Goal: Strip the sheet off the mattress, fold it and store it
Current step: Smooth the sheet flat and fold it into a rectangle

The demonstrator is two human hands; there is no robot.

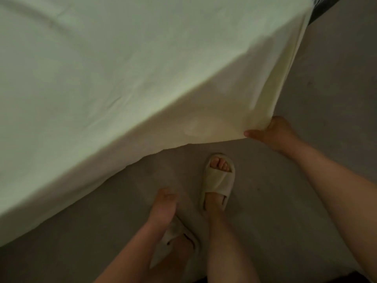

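Pale yellow-white cotton sheet (pixel 122 82) — spread over the bed, filling the upper left of the head view, its near edge hanging down toward the grey floor (pixel 306 99). Lower right corner of the sheet lifted and drawn out, pinched in the right hand (pixel 275 133), thumb on top, fingers curled beneath the cloth. From that corner, a taut fold running up along the sheet's right edge to the far corner. Just beyond the far corner, a sliver of dark striped fabric (pixel 320 11), too little showing to tell what it is. Left hand (pixel 164 205) low in front of the body, apart from the sheet, fingers loosely curled, grip holding nothing. Below, two feet in cream open-toed slippers (pixel 217 180) on the floor — the left one partly hidden behind the left forearm.
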